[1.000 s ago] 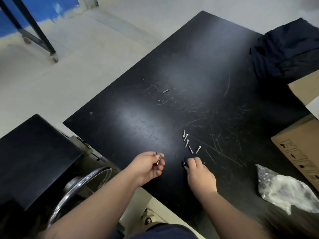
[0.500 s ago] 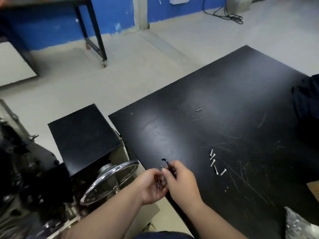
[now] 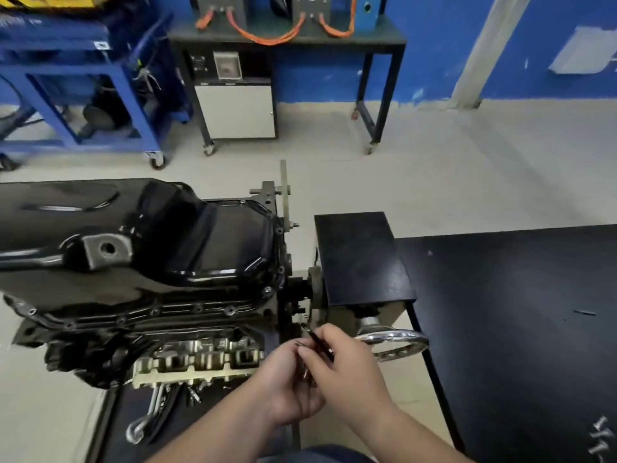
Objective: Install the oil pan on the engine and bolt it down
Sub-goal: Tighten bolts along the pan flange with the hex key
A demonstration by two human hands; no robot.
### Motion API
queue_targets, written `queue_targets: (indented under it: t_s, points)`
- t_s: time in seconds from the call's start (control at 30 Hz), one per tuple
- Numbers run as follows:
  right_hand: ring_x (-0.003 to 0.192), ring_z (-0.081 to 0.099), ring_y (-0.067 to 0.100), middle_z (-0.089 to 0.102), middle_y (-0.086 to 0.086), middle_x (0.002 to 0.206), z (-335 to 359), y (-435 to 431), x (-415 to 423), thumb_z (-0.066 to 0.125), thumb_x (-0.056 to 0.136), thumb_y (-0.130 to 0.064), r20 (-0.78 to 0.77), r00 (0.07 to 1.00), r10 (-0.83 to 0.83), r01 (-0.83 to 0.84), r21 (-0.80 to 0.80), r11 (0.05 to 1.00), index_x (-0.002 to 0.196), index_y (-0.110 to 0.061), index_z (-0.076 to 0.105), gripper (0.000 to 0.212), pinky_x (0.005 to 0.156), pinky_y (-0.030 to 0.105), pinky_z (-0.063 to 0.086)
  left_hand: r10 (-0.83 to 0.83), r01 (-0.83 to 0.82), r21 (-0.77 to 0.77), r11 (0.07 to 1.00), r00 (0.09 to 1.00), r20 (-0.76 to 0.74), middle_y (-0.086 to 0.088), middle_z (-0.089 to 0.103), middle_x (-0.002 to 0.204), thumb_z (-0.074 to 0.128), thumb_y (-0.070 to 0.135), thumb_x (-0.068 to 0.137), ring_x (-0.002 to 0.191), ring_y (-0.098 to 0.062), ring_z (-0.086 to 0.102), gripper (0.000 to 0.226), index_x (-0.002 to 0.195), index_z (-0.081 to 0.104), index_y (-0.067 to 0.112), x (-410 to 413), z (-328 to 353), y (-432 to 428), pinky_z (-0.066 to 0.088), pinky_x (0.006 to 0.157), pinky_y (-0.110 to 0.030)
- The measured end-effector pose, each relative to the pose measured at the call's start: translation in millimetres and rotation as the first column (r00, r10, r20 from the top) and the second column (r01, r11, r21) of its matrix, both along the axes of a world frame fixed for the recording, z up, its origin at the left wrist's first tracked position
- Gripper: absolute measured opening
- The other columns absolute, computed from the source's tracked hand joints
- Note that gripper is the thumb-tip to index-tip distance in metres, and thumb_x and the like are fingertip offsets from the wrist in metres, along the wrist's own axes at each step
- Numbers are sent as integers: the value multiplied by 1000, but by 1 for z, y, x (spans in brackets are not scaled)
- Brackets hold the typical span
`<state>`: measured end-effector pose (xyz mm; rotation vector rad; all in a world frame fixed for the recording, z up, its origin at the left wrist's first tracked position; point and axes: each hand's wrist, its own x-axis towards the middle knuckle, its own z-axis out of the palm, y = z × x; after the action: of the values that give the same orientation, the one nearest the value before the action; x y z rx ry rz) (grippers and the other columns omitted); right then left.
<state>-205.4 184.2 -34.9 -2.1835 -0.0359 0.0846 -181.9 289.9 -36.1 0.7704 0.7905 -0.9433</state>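
The black oil pan (image 3: 207, 242) is sitting domed side up on the engine (image 3: 200, 359), which is resting on its stand just left of the black tabletop (image 3: 517, 312). In front of it the 2 hands are meeting. The left hand (image 3: 283, 389) is curling around small silvery bolts (image 3: 305, 373), mostly hidden, while the right hand (image 3: 347, 369) is pinching a thin dark tool (image 3: 315, 339). Below the engine, a dark tray (image 3: 113, 406) is holding a wrench (image 3: 150, 412) and small loose parts.

Pan (image 3: 213, 242) on engine (image 3: 200, 359) at left, box (image 3: 360, 259) and wheel (image 3: 400, 337) to its right, table (image 3: 517, 312) far right, bolts (image 3: 305, 374) in left hand (image 3: 287, 385), tool (image 3: 319, 342) in right hand (image 3: 347, 369), bench (image 3: 377, 31) behind.
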Motion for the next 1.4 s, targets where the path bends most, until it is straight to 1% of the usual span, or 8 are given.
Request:
queue_targets:
  t_s: [0.3,0.57,0.73,0.83,0.97,1.1,1.3,1.4]
  points:
    - [60,54,-2,64,-6,69,1,71,9,70,80,-10,-108,993,-47,74,254,964,72,-18,58,16,58,12,43,-66,51,168,984,994,86,4,29,41,51,31,88,31,-7,26,51,40,36,19,-8,-2,102,16,31,-8]
    - [61,58,0,69,-8,66,-3,118,2,65,84,-3,-229,962,-147,221,339,914,75,-17,68,16,60,16,44,-244,174,266,948,935,257,5,22,44,53,49,84,35,-7,19,48,46,49,19,-5,5,146,13,36,-12]
    - [53,56,-1,72,4,71,1,137,0,57,87,2,-315,919,-238,365,450,815,78,-13,70,22,50,10,41,-319,181,352,918,865,388,7,31,45,54,25,88,37,-6,21,43,46,59,17,-3,3,164,12,38,-13]
    - [41,49,-4,70,10,70,5,148,-3,55,88,5,-342,902,-263,410,491,769,80,-9,68,21,41,7,34,-452,117,559,821,731,511,5,38,46,59,21,88,37,-7,31,31,57,52,19,-2,-3,176,22,37,-16]
    - [36,48,-3,61,1,56,12,157,-7,50,90,9,-356,907,-227,397,537,745,79,-1,60,18,38,6,35,-613,94,647,757,446,652,-4,62,67,65,15,85,63,-17,53,17,82,64,32,-1,-4,188,44,64,-28]
    - [34,44,-2,53,0,52,19,159,-8,49,91,6,-368,917,-153,327,475,817,75,-5,55,21,38,8,34,-763,102,764,637,222,607,21,54,54,65,23,84,51,2,41,27,72,62,47,3,-1,194,31,52,-14]
    - [32,35,-2,49,2,51,28,152,-10,48,94,1,-454,886,-97,340,492,802,75,-7,54,21,35,7,25,-819,224,794,566,39,573,33,51,51,67,26,83,51,13,46,30,59,54,41,19,4,191,28,49,-9]
    - [35,36,-2,50,-2,48,28,149,-10,47,93,4,-470,879,-78,352,529,773,80,-3,52,16,36,7,27,-792,279,752,597,52,609,27,48,48,67,23,83,49,8,42,36,54,51,37,20,0,187,29,51,-10]
